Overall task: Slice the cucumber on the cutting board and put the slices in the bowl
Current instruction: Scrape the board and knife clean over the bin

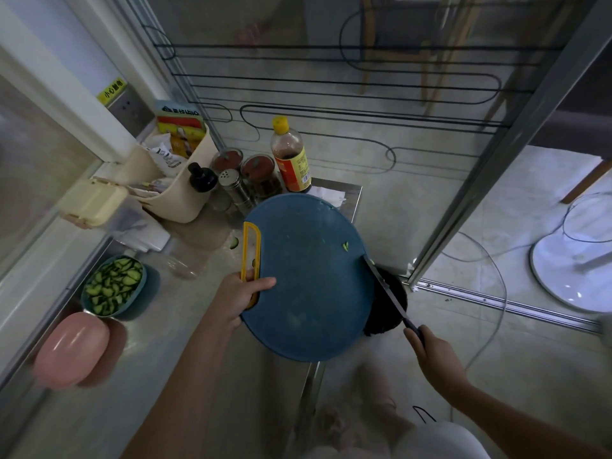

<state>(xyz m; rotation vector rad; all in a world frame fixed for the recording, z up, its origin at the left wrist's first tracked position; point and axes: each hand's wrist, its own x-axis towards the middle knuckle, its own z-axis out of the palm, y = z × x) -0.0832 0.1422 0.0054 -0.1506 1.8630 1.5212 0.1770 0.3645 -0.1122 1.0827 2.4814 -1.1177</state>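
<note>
The round blue plastic cutting board with a yellow handle slot [308, 276] is held by the left grip [240, 294], whose fingers are curled round the handle edge with the thumb laid on the blue face. The board's right side is carried out past the edge of the brushed steel desk [159, 342], above a dark round container [387, 313] on the pale tiled floor [536, 366]. A black-handled knife [385, 289] is grasped by the right grip [433, 352], its blade laid against the board's right rim. A small green cucumber scrap [345, 246] is seen near that rim. The cucumber slices [111, 288] are heaped in the teal oval bowl [144, 274] at the desk's left, just beside a pink oval lidded box [71, 349]. A yellow-capped sauce bottle [291, 157] is stood among jars at the desk's far end, before a glass partition [331, 61] patterned with black lines
</note>
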